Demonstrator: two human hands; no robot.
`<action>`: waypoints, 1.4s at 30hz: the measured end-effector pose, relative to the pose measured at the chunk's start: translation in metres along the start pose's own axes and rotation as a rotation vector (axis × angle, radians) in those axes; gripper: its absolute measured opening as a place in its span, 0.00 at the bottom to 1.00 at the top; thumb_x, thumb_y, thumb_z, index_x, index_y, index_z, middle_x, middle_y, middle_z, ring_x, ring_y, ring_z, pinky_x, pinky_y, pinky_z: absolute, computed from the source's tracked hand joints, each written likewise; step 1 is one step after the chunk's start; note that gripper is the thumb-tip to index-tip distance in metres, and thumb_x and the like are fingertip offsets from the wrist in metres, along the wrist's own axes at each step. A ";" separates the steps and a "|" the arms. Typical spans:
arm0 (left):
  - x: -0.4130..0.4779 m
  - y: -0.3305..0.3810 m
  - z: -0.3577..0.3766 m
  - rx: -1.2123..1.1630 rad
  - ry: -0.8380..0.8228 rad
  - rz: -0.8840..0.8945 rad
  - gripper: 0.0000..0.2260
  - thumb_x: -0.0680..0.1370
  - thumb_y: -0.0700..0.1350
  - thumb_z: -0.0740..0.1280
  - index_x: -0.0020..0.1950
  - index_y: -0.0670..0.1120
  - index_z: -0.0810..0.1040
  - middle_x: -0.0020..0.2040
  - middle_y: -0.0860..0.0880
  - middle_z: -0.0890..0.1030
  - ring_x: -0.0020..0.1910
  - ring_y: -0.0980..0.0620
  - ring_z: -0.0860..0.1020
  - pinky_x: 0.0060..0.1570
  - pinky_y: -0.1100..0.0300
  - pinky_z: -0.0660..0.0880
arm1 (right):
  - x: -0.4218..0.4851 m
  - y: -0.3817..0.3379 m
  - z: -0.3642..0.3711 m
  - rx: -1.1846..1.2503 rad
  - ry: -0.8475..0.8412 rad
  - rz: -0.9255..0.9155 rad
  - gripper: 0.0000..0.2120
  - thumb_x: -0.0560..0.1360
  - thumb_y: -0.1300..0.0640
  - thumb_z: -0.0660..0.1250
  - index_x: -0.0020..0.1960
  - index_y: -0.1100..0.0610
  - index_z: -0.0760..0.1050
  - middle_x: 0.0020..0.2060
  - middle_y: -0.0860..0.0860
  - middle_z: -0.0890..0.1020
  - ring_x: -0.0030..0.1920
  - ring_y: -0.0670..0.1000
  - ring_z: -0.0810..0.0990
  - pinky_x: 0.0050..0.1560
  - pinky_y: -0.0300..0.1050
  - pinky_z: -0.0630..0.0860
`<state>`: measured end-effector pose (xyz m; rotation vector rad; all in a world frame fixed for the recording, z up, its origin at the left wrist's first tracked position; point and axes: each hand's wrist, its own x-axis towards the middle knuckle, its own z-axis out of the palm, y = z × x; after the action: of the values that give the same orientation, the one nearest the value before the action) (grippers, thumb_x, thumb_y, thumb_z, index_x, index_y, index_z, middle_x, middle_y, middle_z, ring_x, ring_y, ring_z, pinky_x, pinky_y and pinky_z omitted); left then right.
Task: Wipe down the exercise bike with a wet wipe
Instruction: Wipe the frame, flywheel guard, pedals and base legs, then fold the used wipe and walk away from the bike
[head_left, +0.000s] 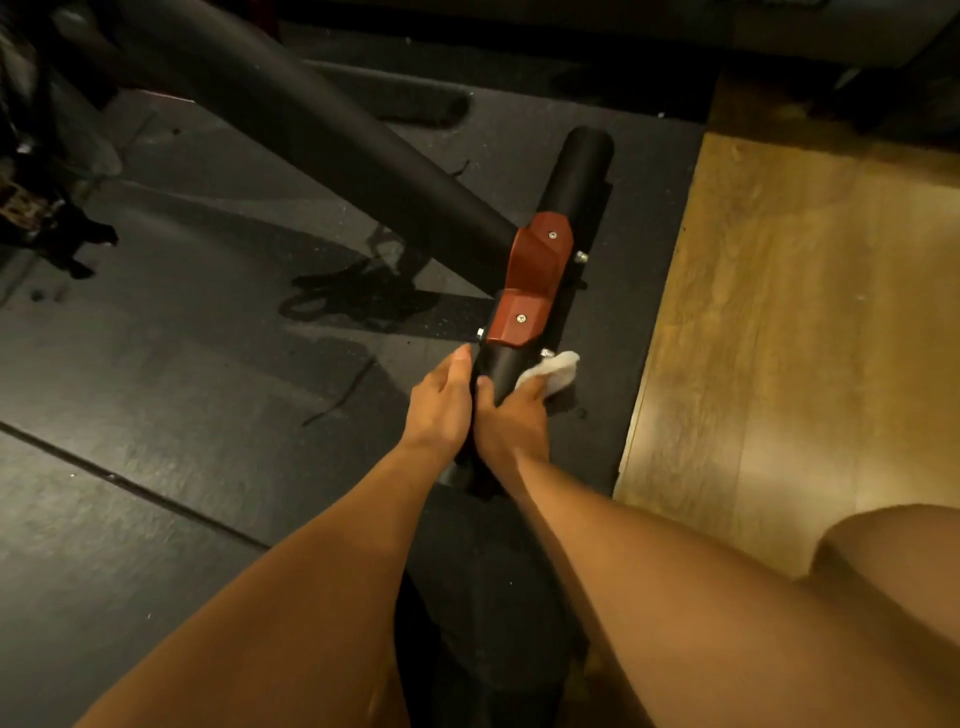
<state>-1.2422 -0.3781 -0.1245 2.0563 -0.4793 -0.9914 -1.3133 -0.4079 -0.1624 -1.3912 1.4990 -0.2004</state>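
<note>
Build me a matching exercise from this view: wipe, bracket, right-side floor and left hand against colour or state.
Column one:
1. wet wipe
2. bracket
3. floor on the right
4. left hand

Column two:
A. reddish-brown, with screws
B. light wood
C. white, bunched under the right hand
D. rests against the left side of the black bar

Pairs: 1-C, 2-A, 3-B, 4-D
</note>
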 end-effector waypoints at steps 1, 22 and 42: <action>0.000 0.000 0.001 0.002 0.000 0.008 0.18 0.84 0.56 0.54 0.70 0.54 0.74 0.58 0.54 0.76 0.58 0.57 0.73 0.61 0.59 0.68 | 0.010 -0.009 -0.006 0.119 -0.020 0.074 0.39 0.77 0.41 0.61 0.78 0.57 0.47 0.67 0.60 0.72 0.63 0.60 0.75 0.57 0.48 0.71; 0.008 0.008 -0.007 -0.054 0.027 0.044 0.16 0.83 0.58 0.54 0.61 0.60 0.78 0.54 0.60 0.77 0.61 0.58 0.73 0.61 0.61 0.66 | 0.050 -0.028 -0.036 -0.955 -0.082 -0.816 0.28 0.83 0.44 0.45 0.78 0.57 0.55 0.78 0.53 0.54 0.78 0.54 0.41 0.75 0.62 0.35; 0.002 -0.004 -0.014 -0.046 -0.070 -0.036 0.18 0.84 0.58 0.53 0.64 0.54 0.77 0.54 0.56 0.77 0.48 0.64 0.74 0.52 0.63 0.68 | 0.033 0.009 -0.053 -0.892 -0.213 -0.900 0.29 0.82 0.44 0.50 0.80 0.53 0.48 0.79 0.51 0.50 0.79 0.51 0.44 0.78 0.55 0.47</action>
<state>-1.2303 -0.3703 -0.1233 2.0013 -0.4527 -1.0889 -1.3521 -0.4583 -0.1632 -2.6539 0.6719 0.0936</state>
